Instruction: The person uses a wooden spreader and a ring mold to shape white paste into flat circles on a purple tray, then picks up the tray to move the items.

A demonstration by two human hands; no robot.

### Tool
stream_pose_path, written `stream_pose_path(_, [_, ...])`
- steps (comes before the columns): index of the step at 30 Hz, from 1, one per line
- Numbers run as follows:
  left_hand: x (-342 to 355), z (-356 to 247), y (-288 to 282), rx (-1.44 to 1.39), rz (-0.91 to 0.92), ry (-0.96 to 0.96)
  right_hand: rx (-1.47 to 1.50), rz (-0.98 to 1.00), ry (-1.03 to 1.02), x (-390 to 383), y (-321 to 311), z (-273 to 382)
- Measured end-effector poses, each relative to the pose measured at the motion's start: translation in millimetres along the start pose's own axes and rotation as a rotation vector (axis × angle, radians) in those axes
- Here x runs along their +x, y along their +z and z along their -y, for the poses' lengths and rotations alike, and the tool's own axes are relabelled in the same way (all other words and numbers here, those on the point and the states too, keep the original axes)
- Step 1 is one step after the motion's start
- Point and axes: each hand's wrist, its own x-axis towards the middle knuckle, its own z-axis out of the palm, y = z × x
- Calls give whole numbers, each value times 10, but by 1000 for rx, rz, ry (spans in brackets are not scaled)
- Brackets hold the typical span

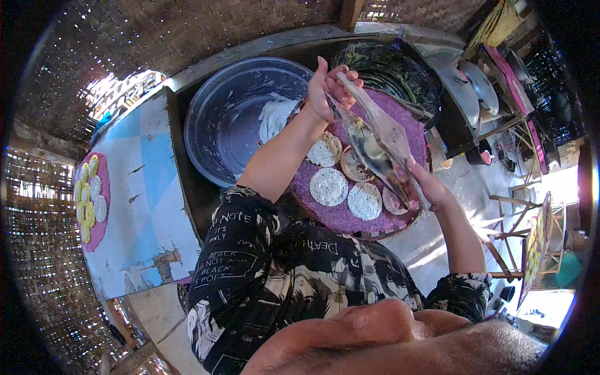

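My left hand (334,94) grips the upper end of a long translucent, folded sheet (369,125), with pale and dark patches along its middle; I cannot make out what it is exactly. My right hand (422,184) is closed on the lower end, so it stretches diagonally between my hands. Beneath it lies a round tray lined with purple material (319,212), bearing several pale, lacy rounds (328,186), some partly hidden by the sheet. Left of the tray is a big grey-blue basin (219,125) with white cloth-like material (275,117) in it.
A dark, streaked tub (387,62) stands behind the tray. At left, a chipped pale-blue tabletop (144,206) holds a pink mat (99,231) with yellow and white rounds. On the right are shelves with metal vessels (481,90) and wooden stands bearing another laden tray (534,244).
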Motion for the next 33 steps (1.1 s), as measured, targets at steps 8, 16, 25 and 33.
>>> stream_pose_path(8, [270, 183, -14, 14, -10, 102, -248, -232, -116, -100, -47, 215])
stream_pose_path(16, [84, 402, -59, -6, -73, 51, -270, -281, -61, -302, -88, 80])
stream_pose_path(25, [-18, 150, 121, 34, -253, 88, -334, -316, -245, -115, 141, 56])
stream_pose_path(33, [49, 326, 67, 53, -231, 51, -506, -425, -340, -167, 8, -123])
